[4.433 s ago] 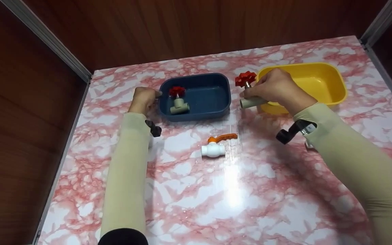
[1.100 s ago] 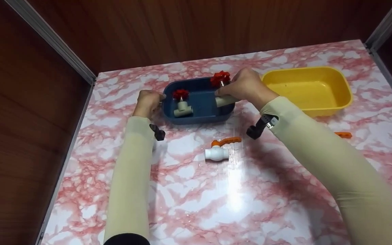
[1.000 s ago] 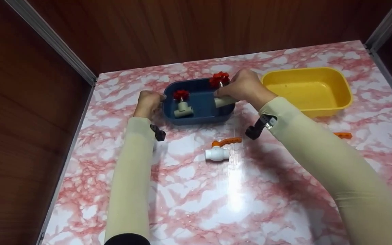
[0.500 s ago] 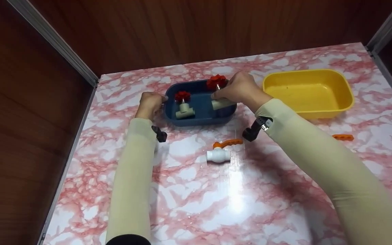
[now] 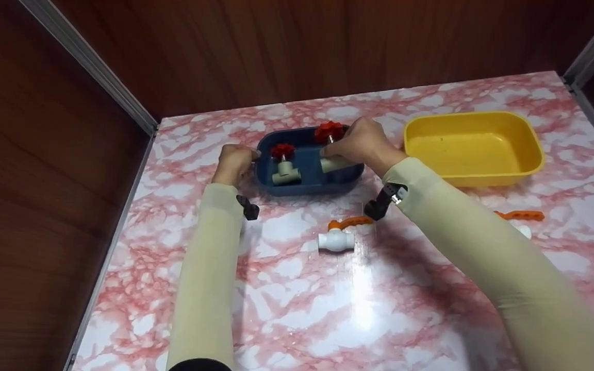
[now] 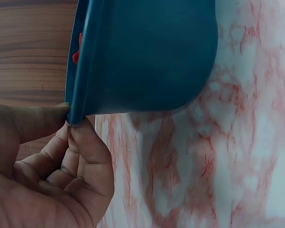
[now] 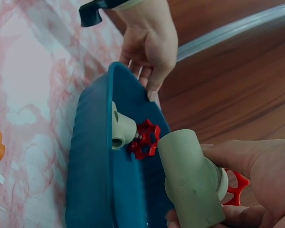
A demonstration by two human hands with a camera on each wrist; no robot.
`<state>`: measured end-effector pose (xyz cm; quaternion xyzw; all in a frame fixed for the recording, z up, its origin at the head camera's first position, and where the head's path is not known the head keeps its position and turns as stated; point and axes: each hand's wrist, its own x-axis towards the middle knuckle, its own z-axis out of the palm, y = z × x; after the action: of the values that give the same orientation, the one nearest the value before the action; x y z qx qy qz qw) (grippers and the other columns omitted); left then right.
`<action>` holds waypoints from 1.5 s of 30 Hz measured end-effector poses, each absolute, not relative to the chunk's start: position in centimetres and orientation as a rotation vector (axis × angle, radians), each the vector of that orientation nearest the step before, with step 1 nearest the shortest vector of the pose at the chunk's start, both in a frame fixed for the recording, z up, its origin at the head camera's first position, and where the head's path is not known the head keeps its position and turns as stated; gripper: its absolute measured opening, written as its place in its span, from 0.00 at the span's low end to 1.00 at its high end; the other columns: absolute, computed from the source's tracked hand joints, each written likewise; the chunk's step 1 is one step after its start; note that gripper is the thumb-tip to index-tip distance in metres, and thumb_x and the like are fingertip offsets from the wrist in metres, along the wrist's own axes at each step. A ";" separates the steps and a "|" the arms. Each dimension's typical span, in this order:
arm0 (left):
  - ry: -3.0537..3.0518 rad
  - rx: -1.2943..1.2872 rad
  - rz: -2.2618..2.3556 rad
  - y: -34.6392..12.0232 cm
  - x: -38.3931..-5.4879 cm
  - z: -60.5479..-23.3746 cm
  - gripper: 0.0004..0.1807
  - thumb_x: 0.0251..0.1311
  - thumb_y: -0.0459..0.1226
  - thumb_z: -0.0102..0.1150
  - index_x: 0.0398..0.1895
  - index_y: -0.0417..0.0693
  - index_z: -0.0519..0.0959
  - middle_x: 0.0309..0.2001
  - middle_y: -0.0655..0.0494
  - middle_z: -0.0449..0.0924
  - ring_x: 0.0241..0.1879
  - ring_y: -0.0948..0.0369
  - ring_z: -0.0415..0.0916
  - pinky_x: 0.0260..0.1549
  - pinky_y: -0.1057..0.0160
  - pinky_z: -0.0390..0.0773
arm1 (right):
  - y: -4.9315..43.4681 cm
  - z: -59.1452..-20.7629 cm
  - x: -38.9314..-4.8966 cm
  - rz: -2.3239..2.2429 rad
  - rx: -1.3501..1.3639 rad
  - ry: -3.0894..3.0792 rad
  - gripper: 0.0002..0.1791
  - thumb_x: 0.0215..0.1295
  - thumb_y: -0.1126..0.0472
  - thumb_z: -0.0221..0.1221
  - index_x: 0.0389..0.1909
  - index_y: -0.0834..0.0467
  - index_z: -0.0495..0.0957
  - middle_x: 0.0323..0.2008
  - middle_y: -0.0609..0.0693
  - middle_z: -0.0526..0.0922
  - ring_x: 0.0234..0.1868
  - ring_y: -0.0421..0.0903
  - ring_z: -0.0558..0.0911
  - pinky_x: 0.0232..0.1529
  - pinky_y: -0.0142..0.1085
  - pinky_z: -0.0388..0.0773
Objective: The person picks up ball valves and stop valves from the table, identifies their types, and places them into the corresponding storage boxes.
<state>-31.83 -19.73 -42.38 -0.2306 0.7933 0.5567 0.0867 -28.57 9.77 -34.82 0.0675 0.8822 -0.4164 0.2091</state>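
Observation:
With thumb and index finger, my left hand (image 5: 235,161) pinches the left rim of a blue plastic basin (image 5: 310,190); the left wrist view shows this pinch on the rim (image 6: 77,107) closely. Over the basin's right end, my right hand (image 5: 363,145) grips a beige stop valve (image 5: 334,164) with a red handwheel (image 5: 329,132). The right wrist view shows that valve's tubular body (image 7: 190,180) between thumb and fingers; part of its handwheel is hidden by the hand. A matching beige valve (image 5: 286,174) with a red handwheel lies inside the basin at its left end.
A yellow basin (image 5: 475,180) stands to the right of the blue one. In front lies a white ball valve (image 5: 336,240) with an orange lever. Another orange-levered valve (image 5: 521,215) is partly hidden by my right forearm. Wooden panels (image 5: 328,56) border the table.
Since the earliest frame, my right hand has carried the stop valve left, from beside the yellow basin to over the blue one. In the last second it lowered slightly. My left hand stays on the rim.

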 end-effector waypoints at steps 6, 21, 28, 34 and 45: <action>2.370 -0.672 1.639 -19.7 -31.4 -42.7 0.11 0.82 0.33 0.64 0.59 0.37 0.88 0.54 0.47 0.89 0.39 0.62 0.83 0.47 0.60 0.86 | 9.5 -35.4 -28.5 -1.192 0.202 2.430 0.29 0.73 0.47 0.80 0.65 0.59 0.86 0.62 0.56 0.87 0.61 0.53 0.82 0.74 0.45 0.86; 2.365 -0.689 1.669 -20.1 -31.4 -42.8 0.10 0.81 0.31 0.61 0.56 0.37 0.87 0.48 0.50 0.85 0.39 0.62 0.81 0.38 0.66 0.82 | 8.5 -36.8 -29.2 -1.236 0.242 2.427 0.36 0.71 0.45 0.81 0.70 0.60 0.82 0.64 0.56 0.86 0.62 0.53 0.82 0.75 0.46 0.86; 2.385 -0.676 1.695 -20.0 -31.3 -43.1 0.06 0.81 0.31 0.62 0.49 0.40 0.87 0.39 0.55 0.82 0.35 0.63 0.79 0.34 0.68 0.80 | 8.4 -38.1 -29.5 -1.242 0.214 2.472 0.36 0.71 0.45 0.80 0.69 0.64 0.82 0.65 0.57 0.86 0.61 0.53 0.81 0.74 0.46 0.85; 2.371 -0.665 1.756 -19.7 -31.4 -43.3 0.07 0.79 0.30 0.63 0.38 0.44 0.84 0.31 0.59 0.80 0.31 0.65 0.78 0.33 0.67 0.81 | 8.4 -38.6 -29.7 -1.270 0.196 2.466 0.33 0.70 0.47 0.80 0.66 0.63 0.84 0.63 0.56 0.87 0.58 0.51 0.81 0.67 0.44 0.85; 2.405 -0.649 1.696 -19.7 -31.7 -42.9 0.07 0.79 0.32 0.65 0.51 0.38 0.89 0.42 0.55 0.84 0.40 0.63 0.80 0.46 0.64 0.82 | 8.0 -38.6 -30.1 -1.259 0.191 2.460 0.37 0.71 0.48 0.80 0.71 0.64 0.80 0.69 0.57 0.85 0.61 0.52 0.80 0.74 0.47 0.84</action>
<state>-31.70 -19.68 -42.88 -0.2149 0.7965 0.5615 0.0640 -30.10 8.04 -38.62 0.0677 0.8727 -0.4468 0.1848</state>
